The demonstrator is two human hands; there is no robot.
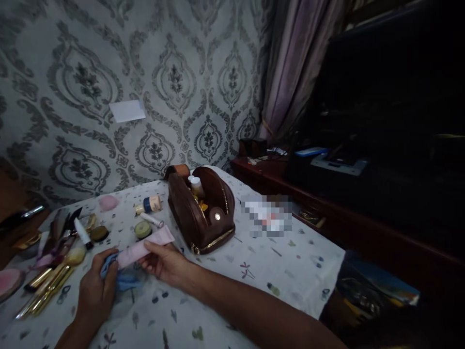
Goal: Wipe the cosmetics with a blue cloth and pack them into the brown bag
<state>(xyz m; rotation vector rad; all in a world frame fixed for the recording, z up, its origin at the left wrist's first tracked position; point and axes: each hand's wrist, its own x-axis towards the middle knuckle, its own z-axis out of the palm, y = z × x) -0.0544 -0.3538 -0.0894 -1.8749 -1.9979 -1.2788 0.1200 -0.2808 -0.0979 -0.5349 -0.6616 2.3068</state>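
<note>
A pink tube [145, 249] is held aslant above the table [290, 271], just to the near left of the brown bag [185, 220]. Its middle is pinched from the near side by the right hand [167, 264], with the thumb laid on top and the fingers closed beneath. At its left end, a blue cloth [123, 281] is gripped against it by the closed fingers of the left hand [97, 286], so that this end of the tube is partly covered.

The bag is opened wide along its gold zip. Inside it, a white-capped bottle [196, 186] is stood near the far end, with another white cap seen beside it, and some yellow pieces [202, 205] are lodged lower down (their kind cannot be made out).

Beyond the tube, a green round container [143, 230] is set down near a slim white tube [151, 219]; whatever is in the container is not shown. Farther off, a dark-banded bottle [148, 204] is laid on its side. To the left, a dark round jar [99, 233] is placed close to a black-capped white tube [83, 233], and gold-coloured sticks [51, 291] are heaped nearer by.
</note>
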